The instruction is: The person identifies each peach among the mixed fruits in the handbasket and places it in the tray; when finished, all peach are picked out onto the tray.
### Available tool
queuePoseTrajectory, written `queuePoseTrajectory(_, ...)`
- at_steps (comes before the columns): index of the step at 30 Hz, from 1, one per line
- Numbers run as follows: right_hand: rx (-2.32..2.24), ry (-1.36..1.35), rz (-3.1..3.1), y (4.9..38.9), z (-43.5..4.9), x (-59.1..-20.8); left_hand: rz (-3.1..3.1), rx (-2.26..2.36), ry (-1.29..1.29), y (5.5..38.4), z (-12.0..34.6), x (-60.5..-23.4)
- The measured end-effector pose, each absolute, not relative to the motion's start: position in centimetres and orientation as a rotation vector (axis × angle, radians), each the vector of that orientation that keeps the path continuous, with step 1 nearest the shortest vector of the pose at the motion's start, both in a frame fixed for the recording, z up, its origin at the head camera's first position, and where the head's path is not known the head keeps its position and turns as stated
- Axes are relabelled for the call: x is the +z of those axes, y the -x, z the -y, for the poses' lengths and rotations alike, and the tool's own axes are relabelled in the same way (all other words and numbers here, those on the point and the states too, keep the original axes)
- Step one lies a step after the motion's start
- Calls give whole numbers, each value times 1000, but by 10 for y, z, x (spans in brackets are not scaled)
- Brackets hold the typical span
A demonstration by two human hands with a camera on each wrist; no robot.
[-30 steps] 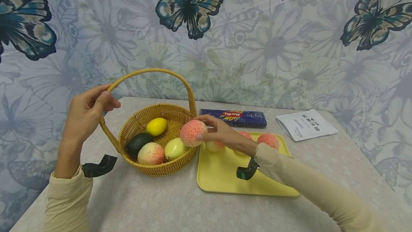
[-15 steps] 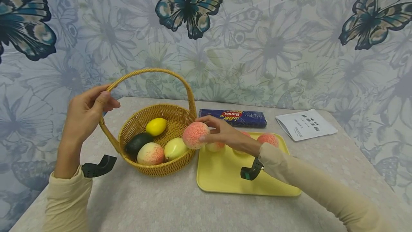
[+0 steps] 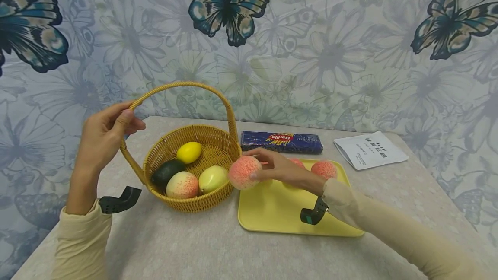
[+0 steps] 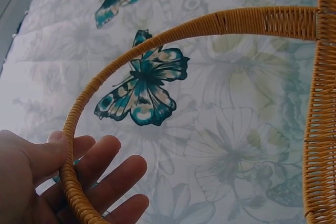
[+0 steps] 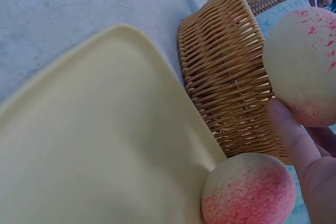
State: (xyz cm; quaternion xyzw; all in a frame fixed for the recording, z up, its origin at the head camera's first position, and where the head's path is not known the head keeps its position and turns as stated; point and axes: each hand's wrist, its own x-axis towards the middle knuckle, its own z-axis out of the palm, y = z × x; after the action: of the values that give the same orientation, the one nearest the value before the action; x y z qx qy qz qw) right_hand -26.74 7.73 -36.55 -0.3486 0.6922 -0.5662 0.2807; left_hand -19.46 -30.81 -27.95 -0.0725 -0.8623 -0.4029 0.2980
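Observation:
A tan wicker basket (image 3: 186, 204) stands at the left, its tall handle (image 3: 183, 84) pinched between thumb and fingers of my left hand (image 3: 105, 135). Inside lie a lemon (image 3: 189, 153), a dark green avocado-like fruit (image 3: 168, 173), a pale peach (image 3: 183, 185) and a yellow-green oval fruit (image 3: 213, 179). My right hand (image 3: 280, 167) grips a pink peach (image 3: 244, 172) beside the basket's right rim, over the near left side of the yellow tray (image 3: 280, 211). On the tray sit a pink peach (image 3: 324, 170) and others partly hidden behind my hand; a tray peach (image 5: 249, 192) shows in the right wrist view.
Behind the tray lies a dark blue Barilla spaghetti box (image 3: 282, 141). A white printed pouch (image 3: 370, 150) rests at the back right of the table (image 3: 175, 245). A butterfly-patterned cloth (image 3: 330, 77) hangs behind everything.
My right hand has moved the held peach rightward and slightly down, from over the basket's right rim toward the tray. The left hand and basket have stayed put.

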Motion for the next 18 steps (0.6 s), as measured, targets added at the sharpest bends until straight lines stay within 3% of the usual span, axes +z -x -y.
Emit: queuePoseTrajectory(18,-1379,879,-1948,253,-99,-384,2293,-1077,199,194,309,-279)
